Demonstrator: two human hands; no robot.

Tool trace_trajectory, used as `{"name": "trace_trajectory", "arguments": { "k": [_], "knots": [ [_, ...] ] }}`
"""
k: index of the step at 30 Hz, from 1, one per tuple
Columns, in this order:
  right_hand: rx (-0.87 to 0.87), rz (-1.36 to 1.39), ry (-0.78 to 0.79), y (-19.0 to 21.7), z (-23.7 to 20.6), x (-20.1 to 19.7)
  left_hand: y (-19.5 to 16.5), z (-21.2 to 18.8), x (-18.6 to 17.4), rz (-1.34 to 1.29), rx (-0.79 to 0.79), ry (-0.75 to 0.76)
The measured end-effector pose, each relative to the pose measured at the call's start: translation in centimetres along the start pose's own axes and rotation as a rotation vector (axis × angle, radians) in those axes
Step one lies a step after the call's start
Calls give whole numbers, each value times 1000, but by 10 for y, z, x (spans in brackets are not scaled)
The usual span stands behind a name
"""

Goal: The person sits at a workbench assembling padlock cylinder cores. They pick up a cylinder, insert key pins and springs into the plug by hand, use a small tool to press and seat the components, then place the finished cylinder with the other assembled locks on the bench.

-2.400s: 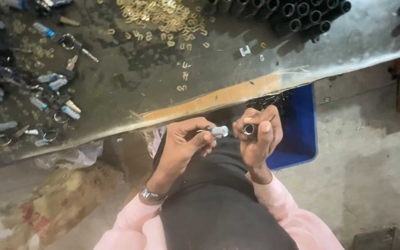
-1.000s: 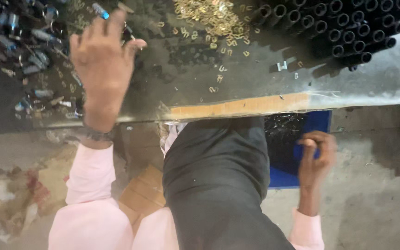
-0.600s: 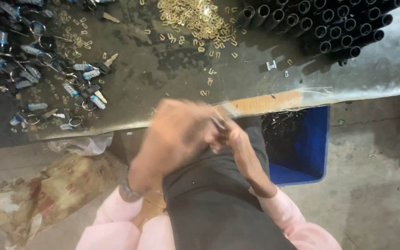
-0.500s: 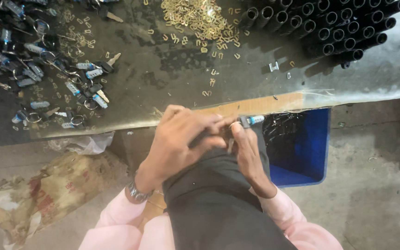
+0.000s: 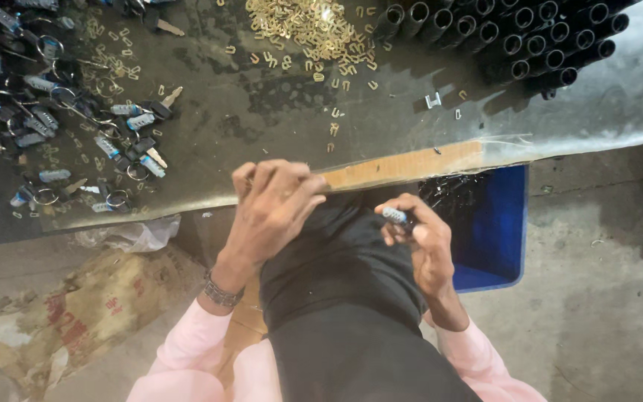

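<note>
The right hand [image 5: 422,238] pinches a small silvery lock cylinder [image 5: 396,216] between thumb and fingertips, just below the bench [image 5: 262,104] edge and beside the blue bin [image 5: 496,223]. The left hand [image 5: 273,205] hovers at the edge, fingers curled together; whether it holds anything, I cannot tell. Brass clips [image 5: 306,30], keys [image 5: 135,119] and black tubes [image 5: 515,33] lie on top.

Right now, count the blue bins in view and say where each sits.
1. The blue bin sits on the floor under the table edge, right of the right hand. Others may be hidden under the table.
</note>
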State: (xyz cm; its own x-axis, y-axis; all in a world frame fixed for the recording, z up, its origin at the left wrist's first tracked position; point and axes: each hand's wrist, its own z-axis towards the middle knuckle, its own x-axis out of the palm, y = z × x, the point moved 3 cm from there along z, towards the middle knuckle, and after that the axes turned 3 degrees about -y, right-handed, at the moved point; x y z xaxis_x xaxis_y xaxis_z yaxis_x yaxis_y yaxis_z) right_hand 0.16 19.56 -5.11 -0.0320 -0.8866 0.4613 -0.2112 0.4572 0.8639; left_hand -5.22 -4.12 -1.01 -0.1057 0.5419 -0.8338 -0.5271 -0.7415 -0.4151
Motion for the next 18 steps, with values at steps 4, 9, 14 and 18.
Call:
{"name": "trace_trajectory", "arguments": {
  "k": [4,9,14,18],
  "knots": [
    [93,-20,-45,-4,-7,8,-6,-4,-1,-212,-26,-102],
    [132,-2,-59,-2,-3,17,-16,-8,4,-881,-508,-151],
    [181,-53,-74,-11,1,12,-29,-2,11,-1337,-574,-125],
    [209,82,-65,-18,-1,6,-30,1,15,-1253,-596,-77]
  ]
}}
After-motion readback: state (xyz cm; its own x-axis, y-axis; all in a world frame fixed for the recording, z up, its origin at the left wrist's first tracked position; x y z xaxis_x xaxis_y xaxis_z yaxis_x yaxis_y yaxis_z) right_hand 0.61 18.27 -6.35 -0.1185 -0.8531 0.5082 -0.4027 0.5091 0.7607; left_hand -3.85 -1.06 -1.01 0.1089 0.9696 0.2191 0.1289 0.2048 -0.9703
